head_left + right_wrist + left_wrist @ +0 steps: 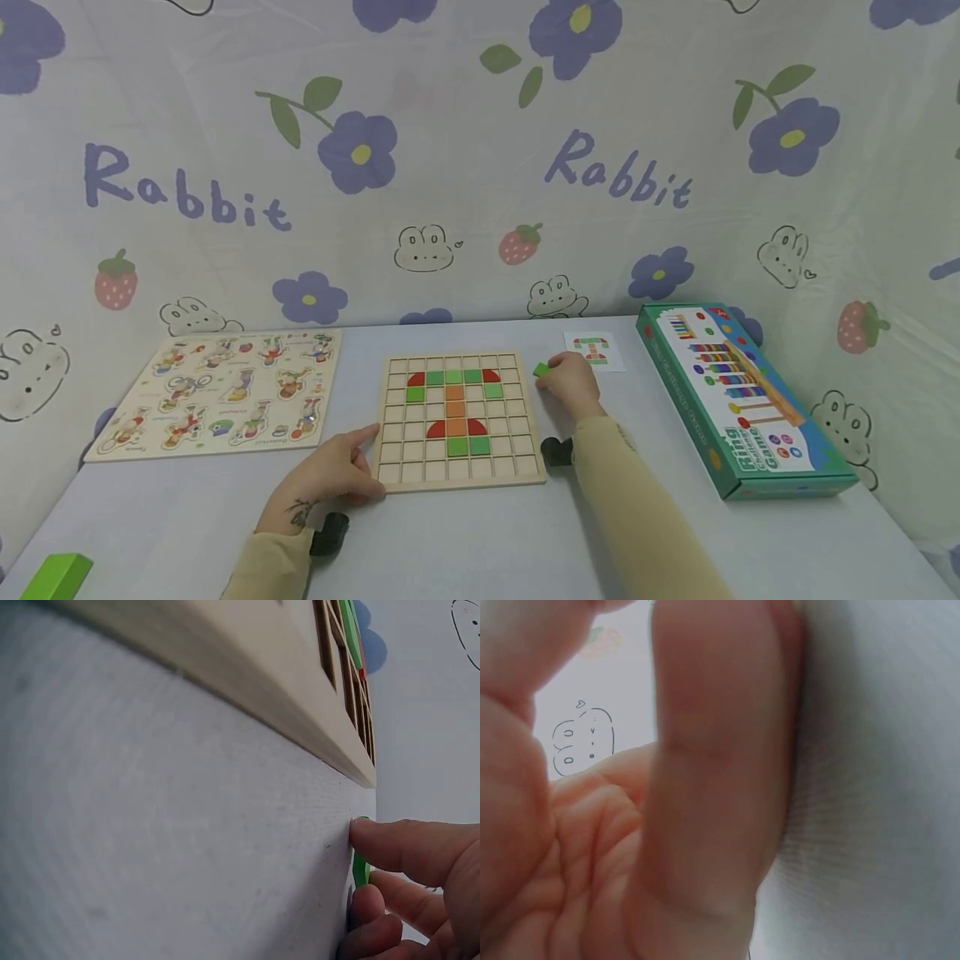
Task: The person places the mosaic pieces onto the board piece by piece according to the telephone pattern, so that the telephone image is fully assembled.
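Observation:
A square wooden grid board (pixel 402 473) lies on the table with red, green and orange tiles set in its cells. My left hand (pixel 330 473) braces its left side, index fingertip at the edge and thumb at the near corner. In the left wrist view, a finger (pixel 712 765) fills the middle and hides the board. Just right of the board, my right hand (pixel 573 385) pinches a small green tile (pixel 541 369) between thumb and fingers. Low over the table in the right wrist view, that tile (pixel 361 868) is mostly covered by the fingers.
A small pattern card (pixel 613 354) lies behind the right hand. Farther right is a green picture box (pixel 686 400). A wooden picture puzzle (pixel 225 392) lies at the left, and a bright green block (pixel 58 577) at the near left. A printed curtain (pixel 465 183) hangs behind the table.

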